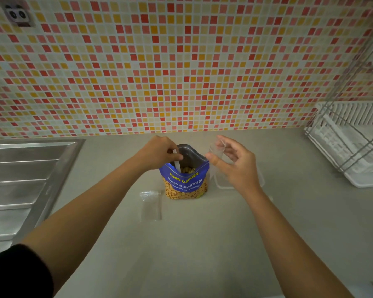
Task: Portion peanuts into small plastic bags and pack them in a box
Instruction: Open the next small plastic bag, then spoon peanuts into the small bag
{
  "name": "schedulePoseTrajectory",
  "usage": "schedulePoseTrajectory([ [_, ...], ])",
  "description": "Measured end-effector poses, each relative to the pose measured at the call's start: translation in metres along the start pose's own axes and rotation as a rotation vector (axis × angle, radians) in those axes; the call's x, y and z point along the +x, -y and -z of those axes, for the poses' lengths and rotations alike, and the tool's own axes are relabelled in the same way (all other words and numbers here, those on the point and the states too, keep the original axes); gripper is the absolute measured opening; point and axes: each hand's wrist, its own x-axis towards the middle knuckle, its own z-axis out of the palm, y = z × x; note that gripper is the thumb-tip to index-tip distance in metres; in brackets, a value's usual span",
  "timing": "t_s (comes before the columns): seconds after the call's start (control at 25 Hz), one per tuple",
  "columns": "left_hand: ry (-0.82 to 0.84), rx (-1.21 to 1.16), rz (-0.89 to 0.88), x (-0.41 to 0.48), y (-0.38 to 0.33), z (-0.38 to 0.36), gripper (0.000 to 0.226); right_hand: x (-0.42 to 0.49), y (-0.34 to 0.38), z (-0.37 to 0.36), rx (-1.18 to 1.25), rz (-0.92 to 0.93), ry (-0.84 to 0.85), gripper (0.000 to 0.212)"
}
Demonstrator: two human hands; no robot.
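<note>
Bordering the grey counter [181, 244] on the left is a steel sink [26, 175]. The left hand [162, 152] pinches a white spoon [177, 162] dipped into the open, upright Salted Peanuts bag [184, 182]. Flat clear bags [151, 204] lie just left of its base. The right hand [235, 166] pinches a small plastic bag [216, 150] between thumb and fingertips, above a clear box [219, 186]. A white dish rack [351, 145] stands far right.
</note>
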Motion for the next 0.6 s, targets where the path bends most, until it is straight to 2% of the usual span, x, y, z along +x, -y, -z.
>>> schedulePoseTrajectory([
  [0.12,-0.173,-0.016,0.085,0.006,0.003,0.000,0.029,0.003,-0.005,-0.003,-0.005,-0.007,-0.003,0.061],
  [0.24,-0.086,0.118,0.195,0.009,-0.015,-0.024,0.029,0.005,-0.006,-0.007,0.004,-0.004,0.006,0.061],
  [0.32,-0.092,0.125,0.236,0.017,-0.028,-0.033,0.026,0.006,-0.007,-0.008,0.007,-0.002,-0.006,0.061],
  [0.48,-0.136,-0.166,0.385,0.031,-0.027,-0.028,0.027,0.004,-0.012,-0.005,0.020,-0.028,-0.040,0.062],
  [0.6,-0.099,-0.354,0.447,0.031,-0.013,-0.023,0.027,0.004,-0.015,-0.003,0.010,-0.044,-0.057,0.062],
])
